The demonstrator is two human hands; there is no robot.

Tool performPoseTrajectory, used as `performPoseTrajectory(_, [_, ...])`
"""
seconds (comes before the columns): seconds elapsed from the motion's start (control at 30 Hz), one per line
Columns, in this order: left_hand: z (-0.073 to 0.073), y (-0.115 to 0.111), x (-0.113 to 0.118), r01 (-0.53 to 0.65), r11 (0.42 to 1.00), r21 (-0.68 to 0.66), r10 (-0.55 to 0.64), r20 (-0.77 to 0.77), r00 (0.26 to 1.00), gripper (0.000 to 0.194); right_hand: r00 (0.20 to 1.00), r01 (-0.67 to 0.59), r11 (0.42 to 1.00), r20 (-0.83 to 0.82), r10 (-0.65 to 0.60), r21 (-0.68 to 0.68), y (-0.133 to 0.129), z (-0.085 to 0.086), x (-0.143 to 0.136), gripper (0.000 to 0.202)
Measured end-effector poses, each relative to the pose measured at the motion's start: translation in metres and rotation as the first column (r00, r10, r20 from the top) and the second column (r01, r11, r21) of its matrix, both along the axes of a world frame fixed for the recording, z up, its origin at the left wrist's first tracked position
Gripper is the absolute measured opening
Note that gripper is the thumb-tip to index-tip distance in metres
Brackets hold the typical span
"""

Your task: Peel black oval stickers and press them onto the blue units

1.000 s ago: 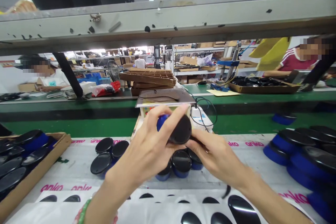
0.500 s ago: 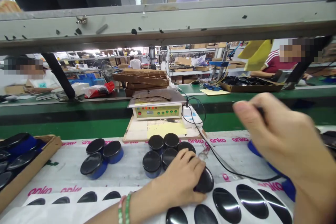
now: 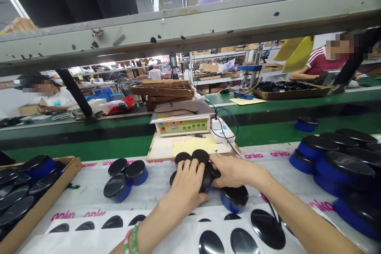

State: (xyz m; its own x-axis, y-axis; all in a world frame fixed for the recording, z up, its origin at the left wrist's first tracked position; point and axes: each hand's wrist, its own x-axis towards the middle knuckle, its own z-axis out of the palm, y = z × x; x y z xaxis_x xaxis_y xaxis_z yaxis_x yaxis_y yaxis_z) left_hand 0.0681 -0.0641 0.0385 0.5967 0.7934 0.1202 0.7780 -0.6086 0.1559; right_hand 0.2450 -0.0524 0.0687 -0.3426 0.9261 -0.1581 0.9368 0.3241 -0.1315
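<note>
Several round cases with glossy black tops and blue sides stand in a cluster at the middle of the table; one black top (image 3: 200, 156) shows at the back. My left hand (image 3: 187, 184), with beaded bracelets at the wrist, lies over the cluster, fingers and thumb curled round a front case (image 3: 206, 181). From the right, my right hand (image 3: 233, 170) grips a neighbouring case (image 3: 213, 170), mostly hidden by its fingers. A separate case (image 3: 234, 199) stands just in front of my right hand. Nearer lies a white sheet with black oval discs (image 3: 268, 228).
Three cases (image 3: 117, 186) stand together to the left, beside a cardboard box (image 3: 67, 174) of cases. More cases (image 3: 345, 166) are piled at right; one (image 3: 306, 124) sits on the green belt (image 3: 268, 119). A control box (image 3: 183, 126) with cables stands behind. A beam (image 3: 214, 27) crosses overhead.
My right hand has come down from its raised position at right to the cluster. My left hand has let go of the front case and shifted left onto the cluster. The view has turned slightly.
</note>
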Motion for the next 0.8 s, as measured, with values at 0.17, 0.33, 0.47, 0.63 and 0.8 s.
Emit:
performPoseTrajectory(0.17, [0.005,-0.002,-0.003,-0.001,1.000,-0.024,0.001,0.010,1.000,0.053,1.000,0.009,0.998,-0.004,-0.009,-0.055,0.009,0.008,0.018,0.026])
performPoseTrajectory(0.33, [0.008,-0.002,-0.005,0.025,0.998,-0.059,-0.025,0.014,1.000,0.050,1.000,0.023,0.994,0.023,-0.021,-0.105,0.014,0.003,0.021,0.025])
performPoseTrajectory(0.47, [0.005,-0.001,-0.004,0.062,0.995,-0.083,-0.058,0.046,0.997,0.049,1.000,0.017,0.994,0.013,-0.016,-0.112,0.016,-0.001,0.020,0.026])
performPoseTrajectory(0.63, [0.013,0.003,-0.007,0.112,0.986,-0.124,-0.095,0.132,0.987,0.054,0.999,0.024,0.993,-0.022,-0.026,-0.112,0.017,-0.001,0.021,0.025])
performPoseTrajectory(0.8, [0.015,0.000,-0.012,0.226,0.955,-0.191,-0.197,0.163,0.967,0.055,0.992,0.018,0.996,-0.124,-0.030,-0.093,0.017,0.006,0.022,0.020])
